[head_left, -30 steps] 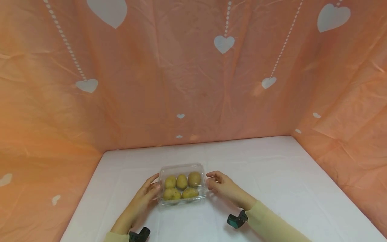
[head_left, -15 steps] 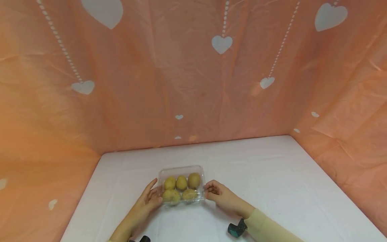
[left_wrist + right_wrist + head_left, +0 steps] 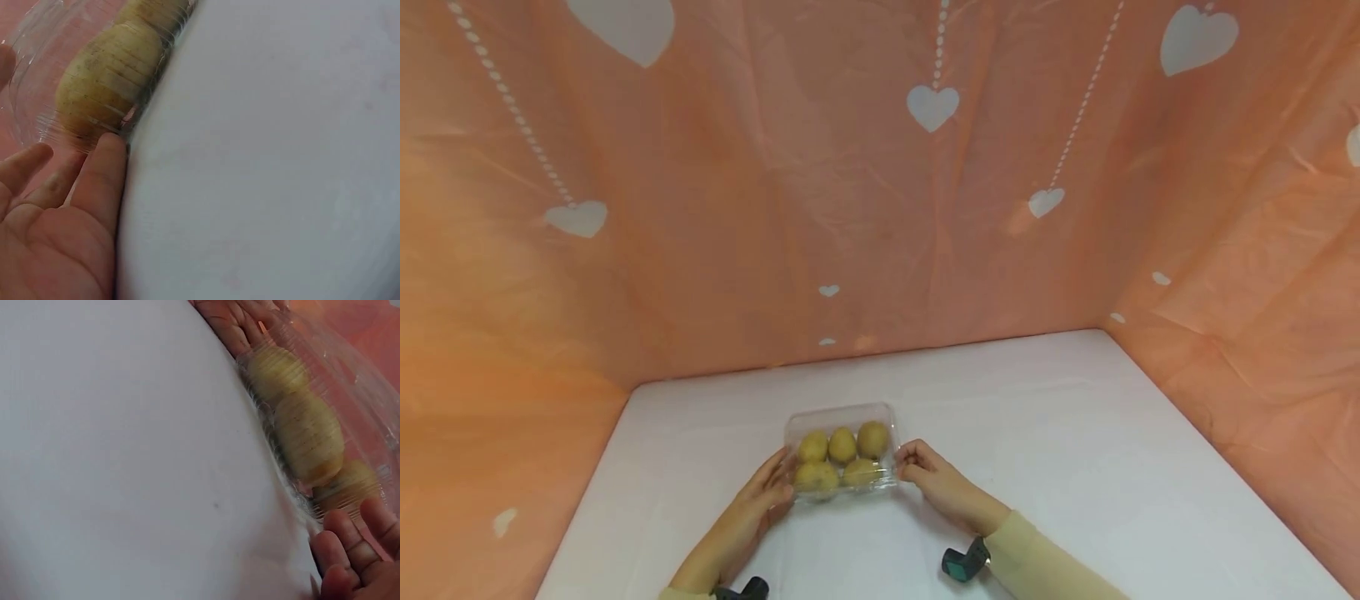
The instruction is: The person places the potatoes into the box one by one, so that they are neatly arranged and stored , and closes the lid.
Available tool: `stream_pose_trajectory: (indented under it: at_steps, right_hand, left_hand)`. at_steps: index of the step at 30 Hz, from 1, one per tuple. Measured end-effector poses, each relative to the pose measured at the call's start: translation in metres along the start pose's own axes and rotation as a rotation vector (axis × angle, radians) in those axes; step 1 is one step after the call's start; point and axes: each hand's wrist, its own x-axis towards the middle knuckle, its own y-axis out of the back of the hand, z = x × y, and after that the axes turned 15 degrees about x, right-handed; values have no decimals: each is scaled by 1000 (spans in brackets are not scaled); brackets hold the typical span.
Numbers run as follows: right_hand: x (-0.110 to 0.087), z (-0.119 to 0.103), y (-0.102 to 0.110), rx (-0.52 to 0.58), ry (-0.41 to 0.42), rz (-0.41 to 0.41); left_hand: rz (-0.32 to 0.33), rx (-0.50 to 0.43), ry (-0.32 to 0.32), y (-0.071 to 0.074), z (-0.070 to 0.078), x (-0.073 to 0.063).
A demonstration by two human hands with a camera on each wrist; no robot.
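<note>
Between both hands sits a clear plastic clamshell box [image 3: 841,412] with a shut lid. Inside it lie several yellow-brown potatoes [image 3: 816,477] in two rows. My left hand [image 3: 760,500] is at the box's left side, fingers extended along it. Through the ribbed plastic in the left wrist view, a potato [image 3: 109,81] shows just above the fingertips [image 3: 111,147]. At the right side is my right hand [image 3: 942,483], its fingers loosely bent and the fingertips [image 3: 342,522] right at the box wall. Neither hand's fingers wrap round the box.
A white-covered table [image 3: 1037,417] lies under the box. Orange curtains [image 3: 737,208] with white hearts enclose its back and both sides. Dark wrist cameras [image 3: 964,560] are worn on both wrists, below pale yellow sleeves [image 3: 1045,558].
Both hands have come in to the box's sides; the right one stood slightly apart a second ago. The head view has shifted a little, and the box stays at about the same place.
</note>
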Motion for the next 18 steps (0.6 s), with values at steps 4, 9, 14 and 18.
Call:
stream_pose_trajectory:
  at_steps: [4, 9, 14, 18]
  right_hand:
    - [2, 2, -1, -8, 5, 20]
    - [3, 2, -2, -6, 8, 27]
    - [5, 2, -4, -2, 19, 29]
    - [6, 2, -7, -6, 24, 39]
  left_hand:
    - [4, -16, -10, 0, -2, 2]
    - [13, -26, -30, -1, -3, 2]
    - [30, -21, -14, -1, -1, 0]
    - [34, -10, -16, 0, 0, -1]
